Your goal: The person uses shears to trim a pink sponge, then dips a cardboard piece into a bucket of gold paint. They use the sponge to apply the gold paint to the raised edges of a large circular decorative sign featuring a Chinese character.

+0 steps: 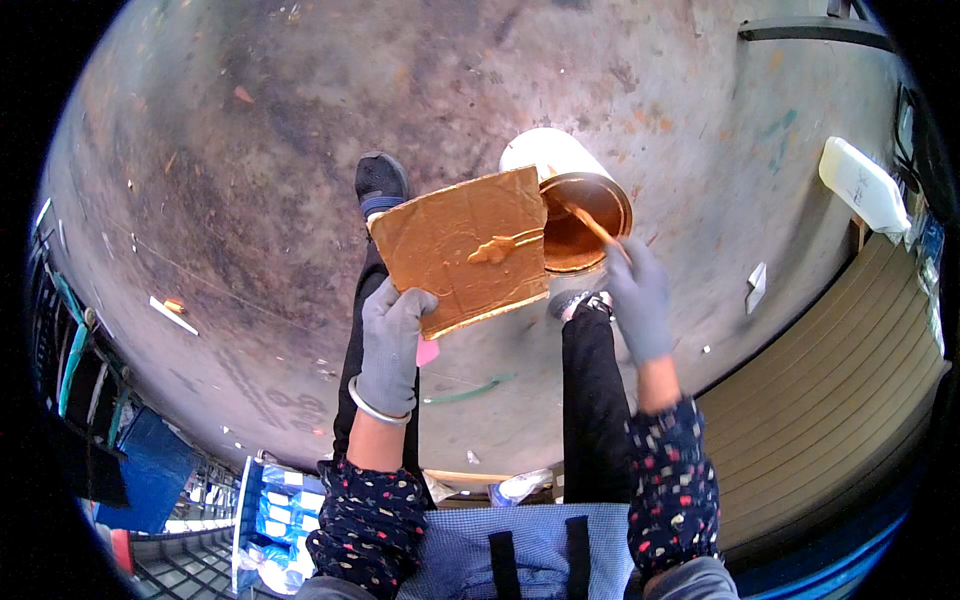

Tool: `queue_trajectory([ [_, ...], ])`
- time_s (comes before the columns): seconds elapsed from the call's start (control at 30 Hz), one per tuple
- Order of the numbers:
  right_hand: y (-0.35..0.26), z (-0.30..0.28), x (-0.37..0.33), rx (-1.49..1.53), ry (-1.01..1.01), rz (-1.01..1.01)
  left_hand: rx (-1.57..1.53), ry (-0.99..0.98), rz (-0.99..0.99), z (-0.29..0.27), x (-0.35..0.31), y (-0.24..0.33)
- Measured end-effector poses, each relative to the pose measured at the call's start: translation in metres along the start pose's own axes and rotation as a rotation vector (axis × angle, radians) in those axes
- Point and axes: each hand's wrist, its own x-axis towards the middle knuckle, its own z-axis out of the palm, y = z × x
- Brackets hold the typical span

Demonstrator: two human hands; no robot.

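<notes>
Gloved hands (392, 345), glue-coated cardboard (462, 247), stick (592, 224)

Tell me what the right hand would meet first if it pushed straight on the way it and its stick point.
Probably the brown glue inside the open white can: the right hand aims its stick up-left into the can's mouth. Depth is unclear.

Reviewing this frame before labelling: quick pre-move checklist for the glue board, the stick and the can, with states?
1. Left hand in a grey glove grips the square brown cardboard piece coated with amber glue by its lower corner: ok.
2. Right hand, gloved, holds the thin wooden stick: ok.
3. Stick tip sits over the open white cylindrical can of amber glue: ok.
4. Can stands upright on the stained concrete floor: ok.
5. Cardboard overlaps the can's rim in the head view; whether they touch: cannot tell.
6. Glue load on the stick tip: cannot tell.
</notes>
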Motion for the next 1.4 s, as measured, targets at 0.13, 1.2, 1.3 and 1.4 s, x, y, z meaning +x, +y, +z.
queue_trajectory([
  [0.13,-0.020,-0.089,-0.089,0.395,-0.004,0.388,-0.050,-0.002,-0.024,-0.004,0.000,0.000],
  [1.2,-0.060,-0.146,-0.197,0.571,-0.015,0.417,0.029,-0.170,-0.082,0.011,0.002,0.008],
  [1.3,-0.057,-0.145,-0.194,0.604,0.011,0.407,0.041,-0.172,-0.065,0.010,0.002,0.008],
  [1.4,-0.051,-0.139,-0.188,0.629,0.104,0.408,0.058,-0.172,-0.067,0.007,0.002,0.007],
])
